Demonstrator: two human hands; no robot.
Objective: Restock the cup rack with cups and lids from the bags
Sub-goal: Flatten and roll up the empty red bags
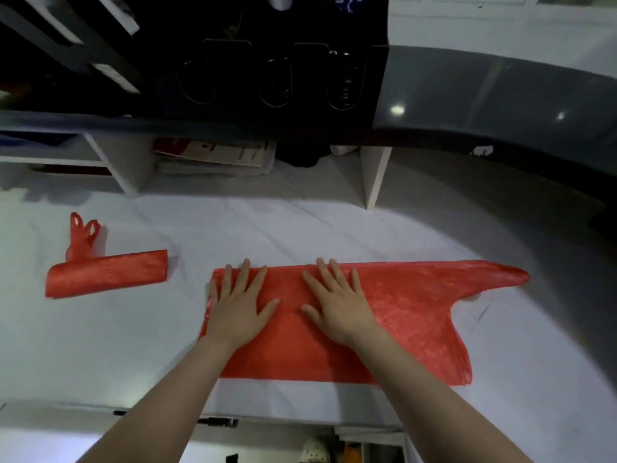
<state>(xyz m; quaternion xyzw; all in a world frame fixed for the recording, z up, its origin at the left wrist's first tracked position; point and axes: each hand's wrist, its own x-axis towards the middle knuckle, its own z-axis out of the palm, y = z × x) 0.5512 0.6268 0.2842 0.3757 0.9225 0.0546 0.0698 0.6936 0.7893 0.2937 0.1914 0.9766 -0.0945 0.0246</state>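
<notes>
A white cloth-covered surface point(300, 228) runs beneath a glossy grey curved counter point(500, 91). Under that ledge, a stack of flat papers point(213, 158) lies left of a white upright divider panel point(375, 175).

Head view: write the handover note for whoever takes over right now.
Left hand and right hand: both open, pressed flat on the spread red bag on the white counter.
A second red bag lies rolled up to the left, handles sticking up.
Done: both bags look emptied; one rolled.
Left: roll this bag. The dark rack behind is too dim to check.
</notes>
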